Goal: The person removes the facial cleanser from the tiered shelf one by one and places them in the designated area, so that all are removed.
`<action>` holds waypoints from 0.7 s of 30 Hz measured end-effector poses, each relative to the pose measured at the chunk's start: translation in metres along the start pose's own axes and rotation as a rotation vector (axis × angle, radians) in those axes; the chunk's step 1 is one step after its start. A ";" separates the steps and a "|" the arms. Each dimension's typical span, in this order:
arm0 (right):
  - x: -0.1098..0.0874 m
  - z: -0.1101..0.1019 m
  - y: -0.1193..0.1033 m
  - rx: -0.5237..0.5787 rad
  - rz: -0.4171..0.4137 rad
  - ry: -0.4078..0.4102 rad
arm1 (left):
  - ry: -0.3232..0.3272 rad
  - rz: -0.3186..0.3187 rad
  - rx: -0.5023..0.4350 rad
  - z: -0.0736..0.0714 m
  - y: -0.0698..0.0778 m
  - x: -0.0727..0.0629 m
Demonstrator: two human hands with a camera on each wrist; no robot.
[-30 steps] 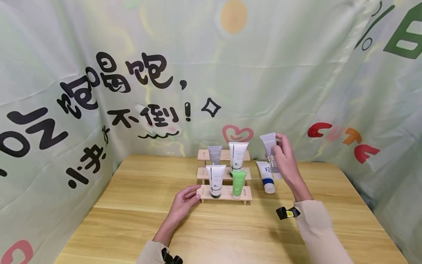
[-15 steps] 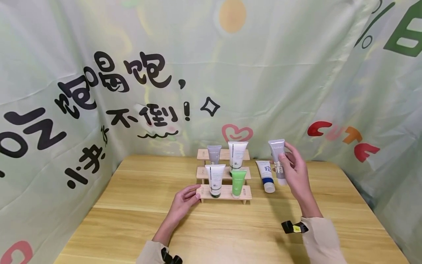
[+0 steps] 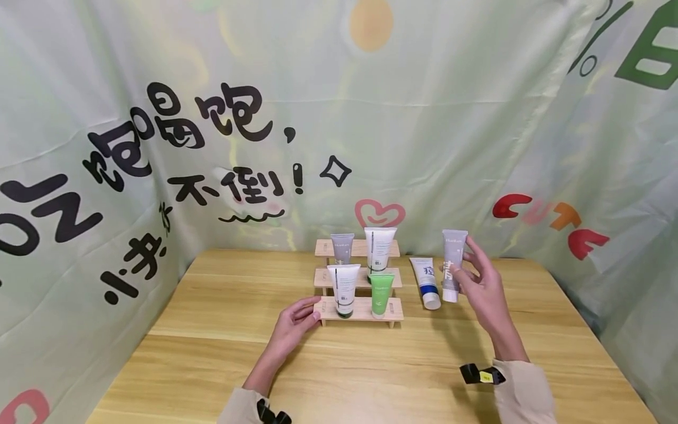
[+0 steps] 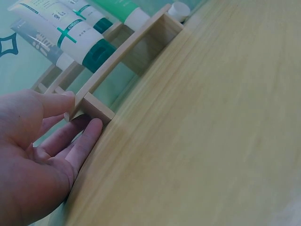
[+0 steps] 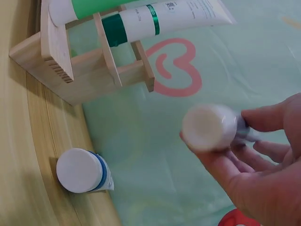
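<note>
In the head view my right hand (image 3: 486,290) pinches a grey squeeze tube (image 3: 454,250), cap down, above the table's right part. The right wrist view shows its pale cap end (image 5: 204,127), slightly blurred, between thumb and fingers. My left hand (image 3: 293,327) holds the left end of a three-step wooden display stand (image 3: 362,307); in the left wrist view the thumb (image 4: 61,102) lies at the shelf edge, fingers below. On the stand are a second grey tube (image 3: 342,247), two white tubes, one at the front (image 3: 345,288), and a green tube (image 3: 381,294).
A white tube with a blue band (image 3: 425,281) lies on the wooden table (image 3: 371,371) right of the stand, just left of the held tube. A printed curtain (image 3: 450,147) hangs behind and beside the table.
My right hand has moved right and a little toward me with the grey tube, away from above the lying white tube. The tube has become more upright. The left hand has stayed at the stand.
</note>
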State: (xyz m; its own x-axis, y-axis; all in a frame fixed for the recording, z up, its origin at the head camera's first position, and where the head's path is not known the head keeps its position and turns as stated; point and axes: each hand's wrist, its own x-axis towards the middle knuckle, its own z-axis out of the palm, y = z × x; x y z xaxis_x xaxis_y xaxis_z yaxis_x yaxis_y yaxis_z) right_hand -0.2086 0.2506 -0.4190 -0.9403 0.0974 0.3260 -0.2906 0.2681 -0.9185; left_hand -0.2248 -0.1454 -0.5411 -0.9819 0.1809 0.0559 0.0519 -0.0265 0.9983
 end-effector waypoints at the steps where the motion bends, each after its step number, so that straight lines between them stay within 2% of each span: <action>1: 0.000 -0.001 0.001 0.019 0.008 -0.006 | 0.001 0.001 -0.001 0.000 0.000 0.000; 4: 0.001 -0.003 0.004 0.044 0.024 -0.007 | 0.002 0.002 -0.007 0.000 0.000 -0.001; 10: 0.000 -0.009 0.015 0.099 0.076 0.049 | -0.007 -0.001 -0.006 0.000 -0.001 -0.001; 13: 0.000 -0.012 0.020 0.122 0.097 0.011 | -0.001 -0.005 -0.005 0.000 -0.002 -0.002; 17: 0.002 -0.017 0.026 0.067 0.125 -0.034 | 0.005 -0.007 -0.007 0.000 -0.001 -0.001; 21: 0.005 -0.020 0.034 0.019 0.146 0.031 | 0.008 -0.007 -0.005 0.000 0.001 0.000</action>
State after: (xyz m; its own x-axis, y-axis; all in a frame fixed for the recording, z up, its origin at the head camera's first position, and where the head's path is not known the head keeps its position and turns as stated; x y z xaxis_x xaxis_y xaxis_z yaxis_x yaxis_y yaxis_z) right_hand -0.2192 0.2796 -0.4437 -0.9670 0.1639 0.1952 -0.1548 0.2305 -0.9607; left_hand -0.2249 -0.1458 -0.5406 -0.9836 0.1734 0.0491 0.0446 -0.0299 0.9986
